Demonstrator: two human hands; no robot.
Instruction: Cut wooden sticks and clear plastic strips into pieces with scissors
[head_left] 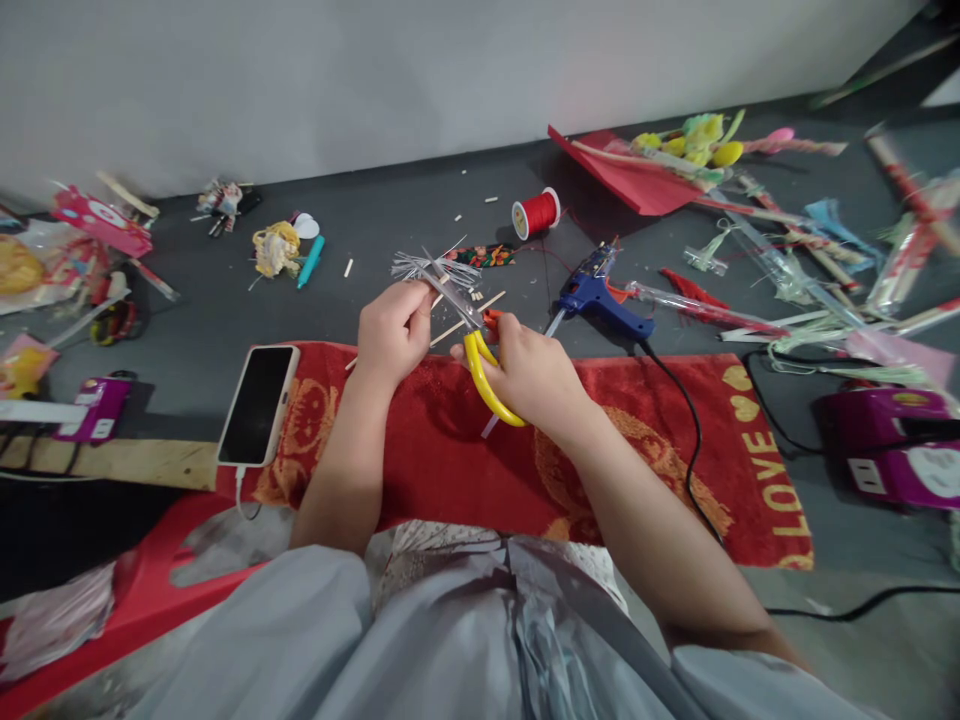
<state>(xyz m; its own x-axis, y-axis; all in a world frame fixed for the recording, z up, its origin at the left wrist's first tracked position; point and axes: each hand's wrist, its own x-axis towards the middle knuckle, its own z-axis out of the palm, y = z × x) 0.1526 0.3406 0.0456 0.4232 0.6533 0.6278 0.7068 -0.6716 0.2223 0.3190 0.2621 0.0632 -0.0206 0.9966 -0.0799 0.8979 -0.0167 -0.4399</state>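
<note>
My right hand (536, 372) grips yellow-handled scissors (480, 372), fingers wrapped round the loops. Their metal blades (452, 292) point up and left, toward the fingertips of my left hand (396, 335). That left hand is closed in a pinch; a thin pale stick seems to run through it, mostly hidden by the fingers. Just beyond the blades lies a bundle of thin silvery-white strips (420, 266). Another thin stick (487, 303) and small cut bits (475, 295) lie by the blades. Something small and orange (491, 318) shows at my right fingers.
A blue glue gun (611, 312) with a black cord lies right of my hands. A red thread spool (536, 213) stands behind. A red towel (450, 450) covers the table's front edge, with a phone (259, 405) at its left. Craft pieces and red paper (630, 175) crowd the right.
</note>
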